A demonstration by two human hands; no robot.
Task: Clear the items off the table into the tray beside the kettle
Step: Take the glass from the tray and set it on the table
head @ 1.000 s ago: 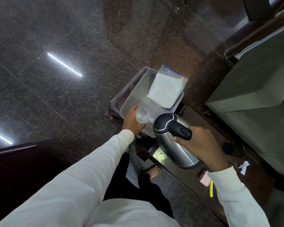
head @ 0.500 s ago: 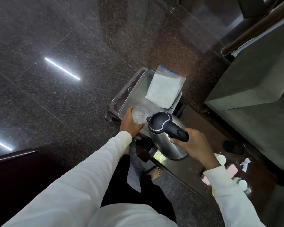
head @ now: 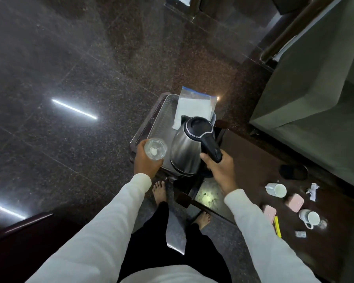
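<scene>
My left hand holds a clear drinking glass upright over the near left corner of the perforated metal tray. My right hand grips the black handle of a steel kettle, which stands upright at the tray's near right end. A zip bag with a white cloth lies at the tray's far end. On the dark table to the right lie two white mugs, two pink cases, a yellow strip and torn paper.
The tray rests on a small dark stand on the polished stone floor. A green-grey sofa stands to the right, behind the table. A black round object lies at the table's far side. My bare feet stand below the tray.
My right hand has carried the kettle from the table leftward onto the tray's near end. My left hand with the glass has stayed at the tray's near left corner.
</scene>
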